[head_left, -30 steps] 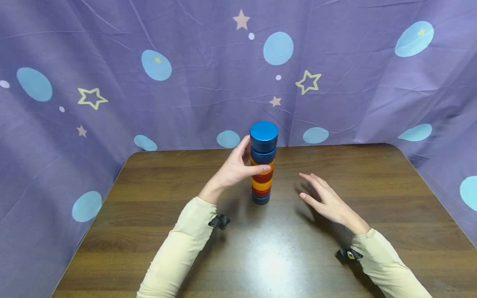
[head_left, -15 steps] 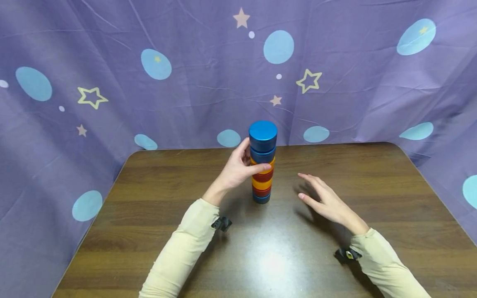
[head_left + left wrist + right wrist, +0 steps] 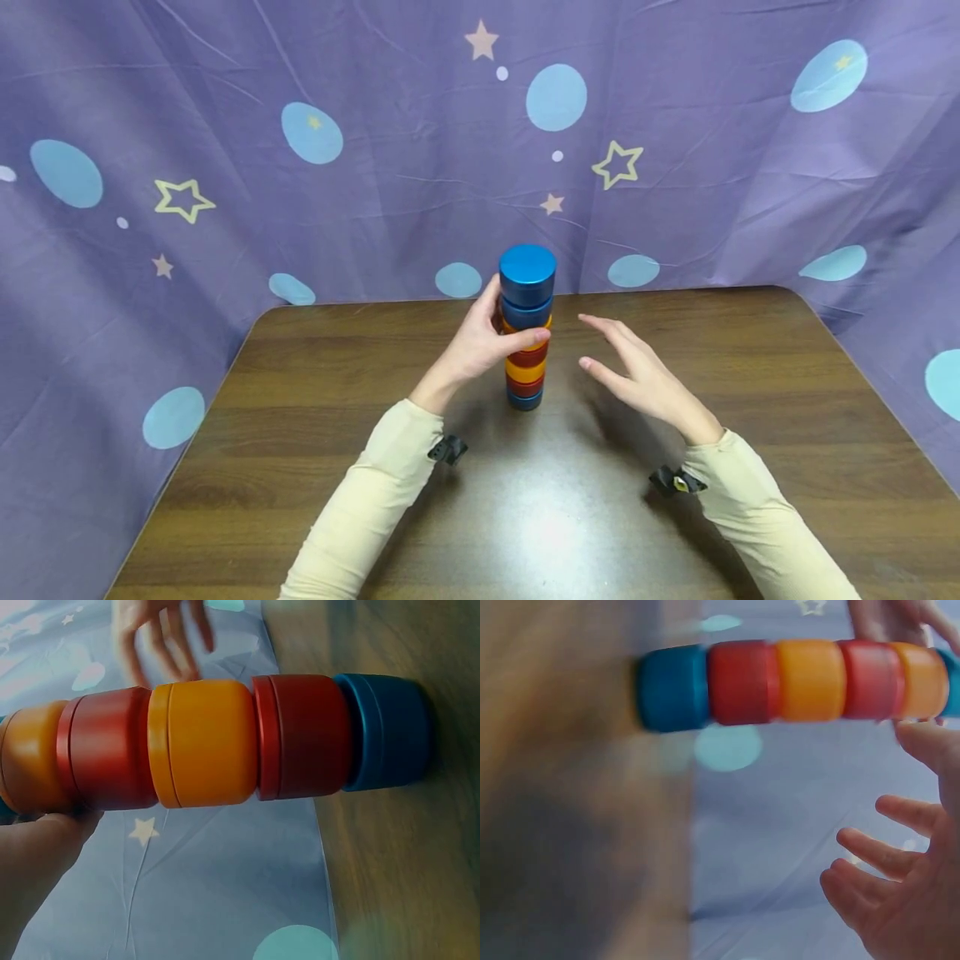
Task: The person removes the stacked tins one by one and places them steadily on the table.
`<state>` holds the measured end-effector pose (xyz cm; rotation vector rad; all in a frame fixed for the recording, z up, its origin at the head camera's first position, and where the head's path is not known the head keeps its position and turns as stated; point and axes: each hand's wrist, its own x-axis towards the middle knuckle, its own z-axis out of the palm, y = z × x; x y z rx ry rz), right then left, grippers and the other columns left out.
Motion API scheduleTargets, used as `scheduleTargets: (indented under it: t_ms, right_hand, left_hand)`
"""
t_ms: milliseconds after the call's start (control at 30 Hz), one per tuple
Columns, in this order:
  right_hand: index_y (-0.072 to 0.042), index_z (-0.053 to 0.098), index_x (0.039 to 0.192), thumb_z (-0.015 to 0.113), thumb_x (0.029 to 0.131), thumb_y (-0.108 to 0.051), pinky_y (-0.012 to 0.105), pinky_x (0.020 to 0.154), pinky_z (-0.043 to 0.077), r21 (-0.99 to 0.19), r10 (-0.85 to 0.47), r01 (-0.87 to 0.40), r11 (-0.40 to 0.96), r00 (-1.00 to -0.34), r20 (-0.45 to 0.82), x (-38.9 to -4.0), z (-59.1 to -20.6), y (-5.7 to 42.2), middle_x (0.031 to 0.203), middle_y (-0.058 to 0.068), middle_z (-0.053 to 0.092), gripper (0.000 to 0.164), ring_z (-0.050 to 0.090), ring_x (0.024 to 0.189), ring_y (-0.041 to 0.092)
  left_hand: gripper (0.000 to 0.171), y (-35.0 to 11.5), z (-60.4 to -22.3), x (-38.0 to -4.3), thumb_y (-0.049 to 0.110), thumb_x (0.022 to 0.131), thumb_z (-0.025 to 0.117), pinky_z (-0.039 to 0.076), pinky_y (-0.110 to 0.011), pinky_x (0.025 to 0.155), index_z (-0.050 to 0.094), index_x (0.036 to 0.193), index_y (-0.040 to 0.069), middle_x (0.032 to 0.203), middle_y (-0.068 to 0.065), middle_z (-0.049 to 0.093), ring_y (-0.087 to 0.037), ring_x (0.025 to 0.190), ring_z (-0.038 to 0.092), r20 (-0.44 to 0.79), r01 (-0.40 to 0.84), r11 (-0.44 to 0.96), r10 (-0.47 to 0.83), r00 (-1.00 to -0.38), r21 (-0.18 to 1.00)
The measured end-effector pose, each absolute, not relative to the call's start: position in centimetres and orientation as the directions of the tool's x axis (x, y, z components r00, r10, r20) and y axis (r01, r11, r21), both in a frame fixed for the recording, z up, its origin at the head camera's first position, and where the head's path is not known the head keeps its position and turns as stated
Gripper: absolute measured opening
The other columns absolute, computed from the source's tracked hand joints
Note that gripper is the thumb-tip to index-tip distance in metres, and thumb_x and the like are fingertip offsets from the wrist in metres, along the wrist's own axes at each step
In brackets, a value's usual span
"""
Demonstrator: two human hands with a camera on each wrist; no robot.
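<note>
A tall upright stack of round lidded tins [image 3: 527, 368] stands on the table in the head view. From the bottom, the colours run blue, red, orange, red, orange, with two blue ones on top. My left hand [image 3: 468, 342] grips the stack around its upper orange part, thumb across the front and fingers behind. To the right of the stack, my right hand [image 3: 637, 375] hangs in the air, fingers extended and apart from the tins. The left wrist view shows the lower tins [image 3: 202, 742] sideways, my thumb against an upper one. Spread fingers of the right hand [image 3: 907, 877] show in the right wrist view.
The wooden table [image 3: 315, 400] has a bright glare spot near its front. Behind it hangs a purple curtain [image 3: 420, 183] with stars and blue ovals, close to the table's back edge.
My right hand has moved left and slightly away from me, nearer the stack. The left hand keeps its grip, and the stack stands in about the same place.
</note>
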<state>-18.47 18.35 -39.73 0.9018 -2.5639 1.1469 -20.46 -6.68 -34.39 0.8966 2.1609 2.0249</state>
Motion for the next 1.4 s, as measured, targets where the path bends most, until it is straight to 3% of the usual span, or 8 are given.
scheduleTargets:
  t_ms: [67,133,300,533,833,1200,1400]
  right_hand:
    - [-0.012,0.041,0.146,0.064,0.094,-0.023,0.048,0.105,0.032,-0.602,-0.453,-0.623,0.499,-0.78,0.432,-18.8,-38.6,17.8,0.143,0.007,0.045,0.057,0.04,0.131,0.024]
    - [-0.011,0.041,0.145,0.064,0.094,-0.022,0.047,0.105,0.033,-0.59,-0.453,-0.649,0.481,-0.76,0.466,-19.0,-37.5,17.3,0.142,0.008,0.046,0.057,0.041,0.13,0.023]
    - [-0.009,0.044,0.143,0.065,0.093,-0.017,0.043,0.102,0.036,-0.563,-0.439,-0.7,0.439,-0.714,0.545,-19.5,-35.0,16.2,0.137,0.009,0.05,0.055,0.045,0.125,0.022]
    - [-0.006,0.047,0.141,0.068,0.088,-0.002,0.044,0.1,0.04,-0.575,-0.403,-0.735,0.359,-0.678,0.615,-19.7,-32.0,15.1,0.134,0.01,0.054,0.056,0.049,0.122,0.022]
    - [-0.003,0.047,0.139,0.06,0.091,0.006,0.037,0.101,0.04,-0.701,-0.365,-0.694,0.164,-0.703,0.611,-19.5,-30.4,13.8,0.137,0.006,0.051,0.051,0.049,0.124,0.019]
    - [-0.004,0.048,0.14,0.064,0.091,0.001,0.036,0.107,0.033,-0.718,-0.394,-0.69,0.093,-0.688,0.61,-19.7,-29.4,12.5,0.138,0.011,0.05,0.052,0.048,0.125,0.019]
    - [-0.008,0.046,0.143,0.066,0.089,0.0,0.033,0.102,0.039,-0.77,-0.4,-0.63,0.102,-0.735,0.548,-19.7,-29.4,11.8,0.14,0.007,0.049,0.057,0.051,0.122,0.017]
  left_hand:
    - [0.068,-6.6,-34.4,-20.5,0.007,0.086,0.073,0.047,-0.043,0.092,0.035,0.142,0.006,0.125,-0.016,0.053,-0.029,0.107,0.056,0.366,0.388,-0.039,0.429,-0.826,0.921]
    - [0.07,-6.5,-34.4,-20.6,0.025,0.087,0.074,0.047,-0.043,0.092,0.036,0.142,0.004,0.125,-0.017,0.053,-0.03,0.107,0.056,0.389,0.406,-0.052,0.422,-0.819,0.912]
    - [0.095,-6.3,-34.4,-20.7,0.064,0.077,0.068,0.047,-0.042,0.093,0.036,0.139,0.0,0.124,-0.021,0.053,-0.032,0.106,0.057,0.433,0.45,-0.054,0.398,-0.809,0.891]
    - [0.098,-6.2,-34.2,-20.6,0.068,0.077,0.064,0.045,-0.042,0.094,0.036,0.138,-0.002,0.126,-0.022,0.051,-0.032,0.108,0.055,0.455,0.47,-0.054,0.371,-0.81,0.881]
    - [0.098,-6.1,-34.4,-20.7,0.068,0.077,0.065,0.045,-0.041,0.095,0.037,0.138,-0.004,0.126,-0.022,0.051,-0.031,0.107,0.055,0.466,0.468,-0.087,0.354,-0.81,0.879]
    - [0.096,-5.7,-34.9,-20.7,0.068,0.08,0.061,0.045,-0.042,0.095,0.034,0.139,-0.002,0.128,-0.022,0.049,-0.033,0.106,0.055,0.471,0.469,-0.094,0.346,-0.811,0.878]
    - [0.095,-5.6,-35.1,-20.8,0.068,0.08,0.06,0.044,-0.041,0.096,0.034,0.138,-0.002,0.128,-0.021,0.049,-0.031,0.107,0.054,0.48,0.478,-0.095,0.335,-0.811,0.873]
